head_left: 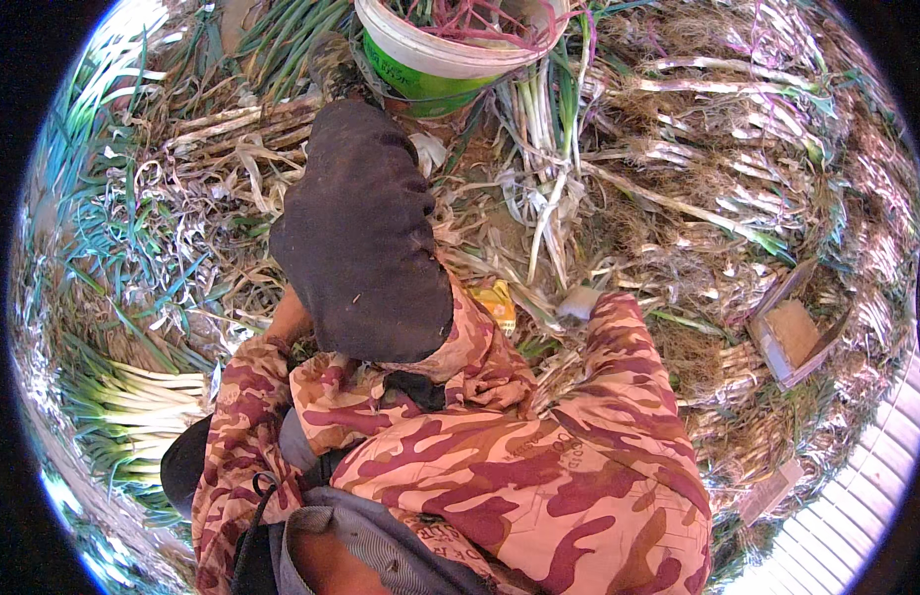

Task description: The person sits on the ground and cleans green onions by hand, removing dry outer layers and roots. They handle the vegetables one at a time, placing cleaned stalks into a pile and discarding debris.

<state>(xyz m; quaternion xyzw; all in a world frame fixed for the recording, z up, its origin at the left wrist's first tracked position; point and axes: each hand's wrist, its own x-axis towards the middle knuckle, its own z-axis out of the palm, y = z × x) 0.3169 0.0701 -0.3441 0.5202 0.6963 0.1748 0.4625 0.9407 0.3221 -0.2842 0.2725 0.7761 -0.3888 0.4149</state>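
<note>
My left hand (pixel 287 318) shows only as a bare wrist at the end of a camouflage sleeve (pixel 246 398). Its fingers are hidden beside a leg in a dark cover (pixel 359 238), so what they touch cannot be seen. My right hand is out of view. On the right, a camouflage-clad limb (pixel 627 357) stretches forward, with a small pale grey thing at its far end. Before me, a loose bunch of green onions (pixel 542 111) lies on ground littered with dry husks (pixel 259 175). A yellow packet (pixel 496 303) bearing writing sits between the limbs.
A white bucket (pixel 460 56) with a green label holds pinkish-red twine (pixel 478 22). Rooted green onions (pixel 668 156) cover the right side. A small cardboard box (pixel 794 335) lies among them. Peeled green onions (pixel 159 401) are stacked at left; green leaves (pixel 281 44) lie beyond.
</note>
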